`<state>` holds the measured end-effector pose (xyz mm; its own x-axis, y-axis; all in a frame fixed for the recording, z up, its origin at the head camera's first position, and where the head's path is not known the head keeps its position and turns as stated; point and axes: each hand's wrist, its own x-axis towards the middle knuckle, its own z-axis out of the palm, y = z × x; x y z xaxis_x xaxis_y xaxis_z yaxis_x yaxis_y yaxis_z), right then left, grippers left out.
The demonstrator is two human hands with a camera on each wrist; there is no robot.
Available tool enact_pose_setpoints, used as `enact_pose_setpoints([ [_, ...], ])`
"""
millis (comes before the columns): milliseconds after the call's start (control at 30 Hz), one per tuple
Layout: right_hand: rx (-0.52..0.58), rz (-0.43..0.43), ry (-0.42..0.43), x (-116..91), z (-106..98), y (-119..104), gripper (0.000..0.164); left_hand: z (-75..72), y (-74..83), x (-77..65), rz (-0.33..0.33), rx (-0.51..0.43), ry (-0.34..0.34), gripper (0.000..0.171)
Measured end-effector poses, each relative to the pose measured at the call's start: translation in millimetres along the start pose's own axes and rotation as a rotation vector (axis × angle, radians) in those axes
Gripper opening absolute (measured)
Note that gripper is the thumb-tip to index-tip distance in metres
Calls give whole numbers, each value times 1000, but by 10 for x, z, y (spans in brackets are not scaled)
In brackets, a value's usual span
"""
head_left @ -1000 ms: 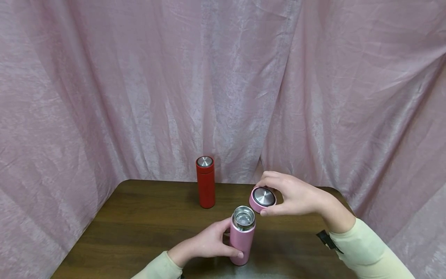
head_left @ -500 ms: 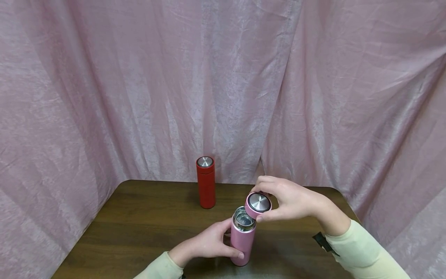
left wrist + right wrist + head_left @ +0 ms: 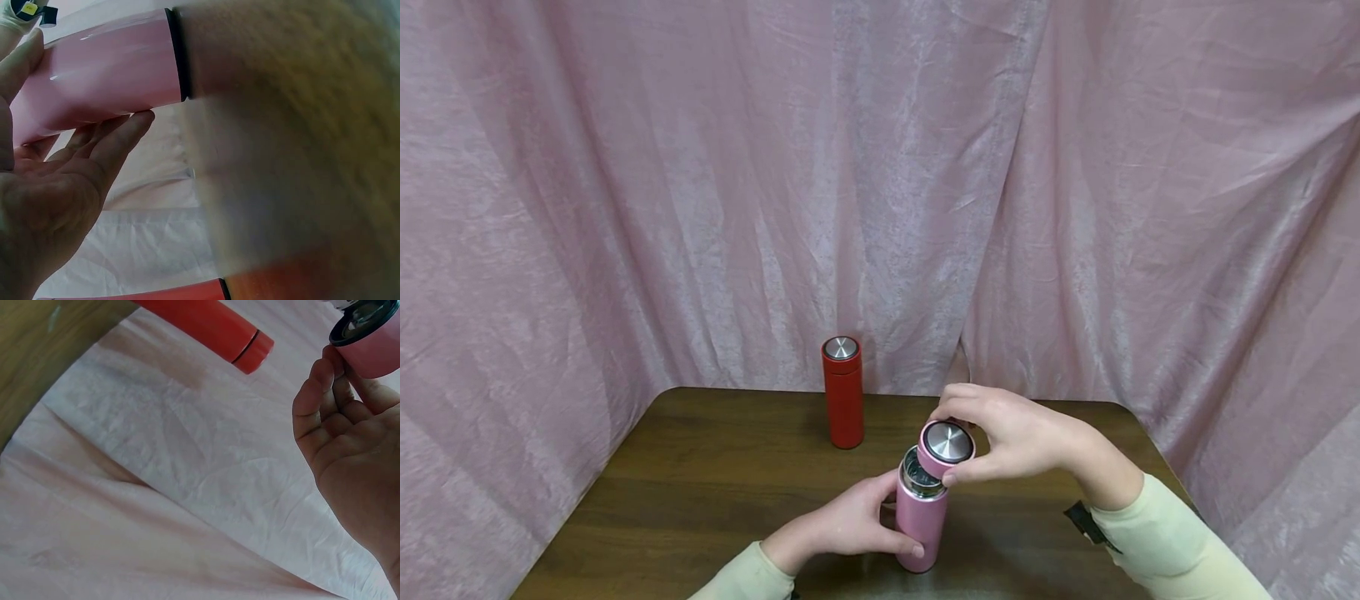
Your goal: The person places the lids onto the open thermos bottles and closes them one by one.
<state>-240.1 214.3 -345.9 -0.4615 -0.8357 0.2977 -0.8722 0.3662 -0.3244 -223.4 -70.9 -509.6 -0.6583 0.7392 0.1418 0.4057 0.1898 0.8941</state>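
Head view is showing my right hand (image 3: pixel 1000 433) bringing the lid (image 3: pixel 947 446) in over the mouth of the pink flask (image 3: pixel 922 512). I am pinching the lid by its rim between thumb and fingertips, and it is sitting tilted, its lower edge already overlapping the right side of the steel opening while the left part of the opening is still showing. My left hand (image 3: pixel 850 525) is wrapping round the flask's body, thumb in front, keeping it upright on the table (image 3: pixel 700 483) near the front edge.

A second ago I was holding the lid up and off to the right of the flask, clear of it; half a second ago it was just touching the rim's far side. Now it is lower and further left, so I judge the capping is nearly begun but the lid is not yet seated or level.

Right wrist view is showing my fingers (image 3: pixel 325 394) curled against the lid's side. The red flask (image 3: pixel 842 392) is standing capped at the back, unmoved.
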Motion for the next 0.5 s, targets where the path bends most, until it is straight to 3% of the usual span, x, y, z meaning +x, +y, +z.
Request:
enact_pose_setpoints([
  [500, 13, -27, -4, 68, 32, -67, 44, 1, -10, -10, 3, -4, -6, 71],
])
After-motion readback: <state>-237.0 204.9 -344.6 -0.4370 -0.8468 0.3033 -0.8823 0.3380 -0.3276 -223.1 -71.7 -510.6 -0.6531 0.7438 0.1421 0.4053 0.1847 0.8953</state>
